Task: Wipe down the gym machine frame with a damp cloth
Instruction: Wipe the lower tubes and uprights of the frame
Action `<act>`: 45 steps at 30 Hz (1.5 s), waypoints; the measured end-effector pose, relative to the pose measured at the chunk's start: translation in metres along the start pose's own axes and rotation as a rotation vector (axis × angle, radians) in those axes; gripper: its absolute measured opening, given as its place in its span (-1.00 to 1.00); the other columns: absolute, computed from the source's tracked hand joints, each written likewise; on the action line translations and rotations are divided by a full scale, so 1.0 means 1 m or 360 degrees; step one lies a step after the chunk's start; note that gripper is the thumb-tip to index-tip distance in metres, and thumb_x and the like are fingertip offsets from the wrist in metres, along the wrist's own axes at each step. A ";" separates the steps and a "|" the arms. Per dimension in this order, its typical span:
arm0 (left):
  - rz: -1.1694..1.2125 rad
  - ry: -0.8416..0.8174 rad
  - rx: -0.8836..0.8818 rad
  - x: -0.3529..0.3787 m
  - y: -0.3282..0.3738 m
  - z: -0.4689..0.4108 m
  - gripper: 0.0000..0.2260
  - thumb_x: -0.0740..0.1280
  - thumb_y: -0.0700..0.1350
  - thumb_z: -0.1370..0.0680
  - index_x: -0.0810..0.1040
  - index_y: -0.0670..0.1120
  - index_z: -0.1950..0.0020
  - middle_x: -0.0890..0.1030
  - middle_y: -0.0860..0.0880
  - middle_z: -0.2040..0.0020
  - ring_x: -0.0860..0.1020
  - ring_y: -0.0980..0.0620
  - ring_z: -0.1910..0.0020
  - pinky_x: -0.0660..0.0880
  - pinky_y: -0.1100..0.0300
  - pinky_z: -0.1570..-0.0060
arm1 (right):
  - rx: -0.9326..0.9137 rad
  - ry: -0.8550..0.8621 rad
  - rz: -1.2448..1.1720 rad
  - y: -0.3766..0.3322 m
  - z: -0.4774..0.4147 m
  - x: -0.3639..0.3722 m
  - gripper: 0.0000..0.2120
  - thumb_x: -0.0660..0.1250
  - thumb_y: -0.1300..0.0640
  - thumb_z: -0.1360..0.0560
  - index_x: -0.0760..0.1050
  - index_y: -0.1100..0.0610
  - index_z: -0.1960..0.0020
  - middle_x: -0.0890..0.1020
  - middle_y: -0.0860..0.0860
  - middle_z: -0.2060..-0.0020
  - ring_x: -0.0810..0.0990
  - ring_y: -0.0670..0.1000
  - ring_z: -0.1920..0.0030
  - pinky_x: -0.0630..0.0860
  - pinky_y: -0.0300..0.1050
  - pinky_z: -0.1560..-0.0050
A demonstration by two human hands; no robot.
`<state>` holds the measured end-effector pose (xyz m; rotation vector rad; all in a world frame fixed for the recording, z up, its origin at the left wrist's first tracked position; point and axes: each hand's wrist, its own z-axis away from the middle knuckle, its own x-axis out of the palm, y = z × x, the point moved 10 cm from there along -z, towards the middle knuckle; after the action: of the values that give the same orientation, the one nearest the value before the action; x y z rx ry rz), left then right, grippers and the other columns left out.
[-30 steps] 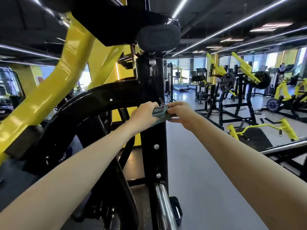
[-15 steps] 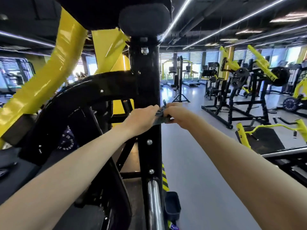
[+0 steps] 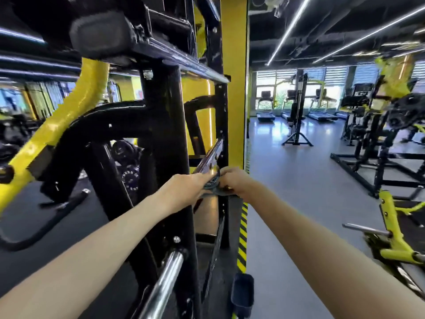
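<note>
Head cam, some motion blur.

The cloth (image 3: 212, 184) is a small grey-blue patterned rag, bunched between both hands. L hand (image 3: 184, 188) grips its left end, fingers curled round it. R hand (image 3: 236, 183) pinches the right end, knuckles up. The hands are nearly touching.

The cloth sits at the near end of a flat black crossbar (image 3: 209, 157). This bar runs away between the thick black upright (image 3: 166, 139) and a thinner rear post (image 3: 222, 125). Can't tell if the cloth is in real contact w/ the bar, too blurred there.

Judgement: the step is wiping this crossbar section of the frame.

To do it well:
- Spread the cloth flatter, since a bunched wad cleans only a narrow strip.
- Wrap it over the bar's top and edges, one hand each side, and draw it along the length.
- Refold to a fresh face before moving to the upright.
- Work round the bolt heads (image 3: 176, 238) rather than snagging on them.
- Risk: tight gap by the rear post, so keep fingertips clear.
- Keep forearms off the chrome bar (image 3: 165, 282) below.
</note>
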<state>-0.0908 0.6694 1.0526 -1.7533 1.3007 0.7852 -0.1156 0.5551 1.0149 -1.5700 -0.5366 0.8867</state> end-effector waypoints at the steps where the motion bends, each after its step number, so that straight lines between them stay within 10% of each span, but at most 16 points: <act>1: -0.0055 -0.0043 -0.0034 0.002 -0.002 0.000 -0.75 0.27 0.00 -0.60 0.36 -0.03 -0.23 0.61 -0.06 0.01 0.64 -0.11 0.13 0.58 0.00 0.27 | -0.0015 -0.0033 -0.0018 0.000 -0.001 0.000 -0.72 0.18 0.54 -0.36 0.42 0.19 0.33 0.46 0.14 0.32 0.49 0.11 0.24 0.46 -0.13 0.33; 11: -0.0510 -0.0032 -0.0045 -0.015 -0.029 -0.026 -0.85 0.30 -0.06 -0.59 0.46 -0.10 -0.10 0.57 0.01 0.12 0.59 -0.01 0.32 0.48 0.12 0.50 | -0.0231 -0.0171 -0.0097 -0.033 -0.018 0.002 -0.79 0.21 0.50 -0.48 0.47 0.25 0.20 0.53 0.24 0.17 0.55 0.15 0.16 0.55 0.09 0.03; 19: -0.0581 -0.0185 -0.0038 0.027 -0.016 -0.030 -0.79 0.30 -0.12 -0.57 0.49 -0.14 -0.18 0.57 -0.01 0.19 0.50 0.00 0.45 0.00 0.33 0.58 | -0.0245 -0.0343 0.0100 -0.008 -0.050 0.011 -0.78 0.14 0.50 -0.45 0.47 0.24 0.12 0.47 0.19 0.22 0.47 0.12 0.20 0.47 -0.07 0.29; 23: -0.0770 -0.0117 0.0048 0.038 -0.019 -0.043 -0.76 0.31 0.05 -0.52 0.54 -0.13 0.06 0.52 0.01 0.34 0.55 0.02 0.46 0.19 0.26 0.64 | -0.0258 -0.0455 0.0069 -0.001 -0.081 0.007 -0.71 0.11 0.56 -0.43 0.46 0.25 0.19 0.48 0.12 0.33 0.52 0.03 0.33 0.55 -0.20 0.45; 28: -0.1116 -0.0194 0.0056 0.057 -0.002 -0.055 -0.51 0.58 -0.21 -0.29 0.38 -0.15 -0.08 0.48 -0.01 0.34 0.48 0.04 0.48 0.20 0.25 0.63 | -0.0306 -0.0807 0.0163 0.005 -0.109 0.008 -0.72 0.12 0.58 -0.42 0.46 0.26 0.15 0.46 0.08 0.47 0.47 -0.06 0.52 0.56 -0.21 0.45; 37: -0.1225 -0.0477 -0.0380 0.033 -0.015 -0.031 -0.50 0.47 -0.29 -0.33 0.41 -0.18 -0.23 0.53 -0.04 0.24 0.54 -0.01 0.35 0.40 0.16 0.58 | -0.0233 -0.1244 -0.0128 -0.011 -0.103 0.054 -0.69 0.14 0.52 -0.47 0.54 0.21 0.01 0.59 0.12 0.15 0.57 -0.02 0.20 0.58 -0.24 0.41; 45: -0.1640 -0.0091 -0.0252 -0.090 -0.029 -0.063 -0.81 0.30 -0.40 -0.45 0.56 -0.18 0.01 0.48 -0.13 0.21 0.42 -0.04 0.33 0.38 0.17 0.55 | -0.0377 -0.1174 -0.0266 -0.070 -0.105 0.070 -0.75 0.13 0.41 -0.51 0.52 0.14 0.11 0.60 0.11 0.25 0.58 0.01 0.26 0.54 -0.19 0.33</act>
<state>-0.0866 0.6607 1.1662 -2.1539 0.1730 0.3202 0.0188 0.5576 1.0670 -1.3429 -1.3150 1.3043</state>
